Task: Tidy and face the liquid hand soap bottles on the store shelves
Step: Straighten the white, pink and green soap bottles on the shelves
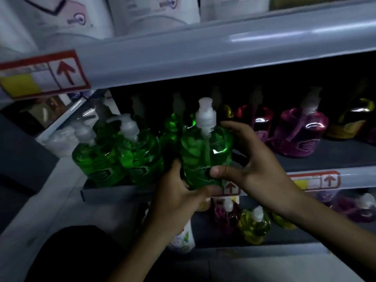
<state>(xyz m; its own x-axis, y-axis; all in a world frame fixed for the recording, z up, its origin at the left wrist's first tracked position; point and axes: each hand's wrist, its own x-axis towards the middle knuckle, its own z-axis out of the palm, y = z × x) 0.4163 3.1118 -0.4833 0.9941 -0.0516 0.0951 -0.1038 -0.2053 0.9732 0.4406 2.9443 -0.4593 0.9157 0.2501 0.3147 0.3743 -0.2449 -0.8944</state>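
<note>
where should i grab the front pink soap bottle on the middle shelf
Probably the wide body of the pink bottle, from the front: it stands upright with bare shelf beside it, while its slim pump sits under the upper shelf.

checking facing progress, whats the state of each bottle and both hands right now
held green bottle, upright at the front of the shelf, gripped by both hands
left hand, grips its base
right hand, curled round its right side
green bottle beside it, standing, pump turned left
pink bottle, standing, set back, untouched
</note>
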